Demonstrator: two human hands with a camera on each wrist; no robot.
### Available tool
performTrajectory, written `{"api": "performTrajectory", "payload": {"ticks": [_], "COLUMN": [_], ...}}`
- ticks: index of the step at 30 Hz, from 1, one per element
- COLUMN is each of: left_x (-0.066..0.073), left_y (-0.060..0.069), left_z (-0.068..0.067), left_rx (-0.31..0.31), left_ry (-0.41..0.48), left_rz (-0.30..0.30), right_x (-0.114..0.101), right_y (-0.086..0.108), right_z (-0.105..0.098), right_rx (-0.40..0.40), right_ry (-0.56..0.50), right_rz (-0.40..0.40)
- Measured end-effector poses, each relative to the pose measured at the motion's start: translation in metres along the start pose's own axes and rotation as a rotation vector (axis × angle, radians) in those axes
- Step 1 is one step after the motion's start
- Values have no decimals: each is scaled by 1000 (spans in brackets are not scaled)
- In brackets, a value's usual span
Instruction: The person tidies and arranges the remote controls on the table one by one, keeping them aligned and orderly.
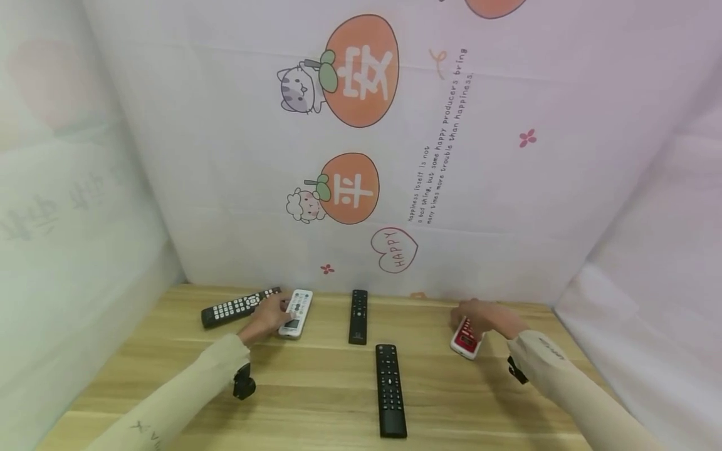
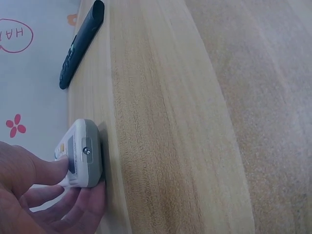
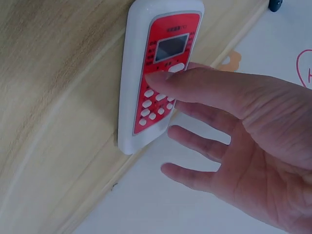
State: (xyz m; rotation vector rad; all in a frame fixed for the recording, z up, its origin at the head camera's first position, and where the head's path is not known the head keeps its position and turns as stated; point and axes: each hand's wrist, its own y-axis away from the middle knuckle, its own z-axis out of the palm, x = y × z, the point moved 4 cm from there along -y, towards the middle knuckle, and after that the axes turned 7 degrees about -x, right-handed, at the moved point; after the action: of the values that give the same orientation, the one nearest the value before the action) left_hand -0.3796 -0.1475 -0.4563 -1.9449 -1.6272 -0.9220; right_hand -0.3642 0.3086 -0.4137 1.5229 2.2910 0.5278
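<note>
My left hand grips a white remote control near the back of the table. In the left wrist view the thumb lies on the face of this remote, with the fingers curled at its side and underneath. Over at the right, my right hand holds a white remote with a red face. The right wrist view shows the thumb over the buttons of this red-faced remote and fingers at its far edge, partly hidden; the lower fingers are spread apart from it.
A black remote with white buttons lies slanted left of my left hand. Between the hands are a short black remote and, nearer, a longer black one. Printed white cloth rises behind the wooden table and at both sides.
</note>
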Motion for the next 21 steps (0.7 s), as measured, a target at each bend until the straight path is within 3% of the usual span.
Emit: {"api": "performTrajectory", "payload": {"ticks": [4, 9, 15, 21], "left_x": [0, 1, 2, 4], "left_y": [2, 2, 1, 1], "left_z": [0, -1, -2, -1], "left_rx": [-11, -17, -8, 8], "left_ry": [5, -9, -28, -73], "left_rz": [1, 15, 27, 18], "right_x": [10, 19, 14, 12], "right_y": [-6, -12, -11, -10], "right_z": [4, 12, 8, 5], "right_rx": [-25, -28, -2, 39], "right_ry": [41, 109, 64, -82], "right_rz": [-48, -25, -15, -62]}}
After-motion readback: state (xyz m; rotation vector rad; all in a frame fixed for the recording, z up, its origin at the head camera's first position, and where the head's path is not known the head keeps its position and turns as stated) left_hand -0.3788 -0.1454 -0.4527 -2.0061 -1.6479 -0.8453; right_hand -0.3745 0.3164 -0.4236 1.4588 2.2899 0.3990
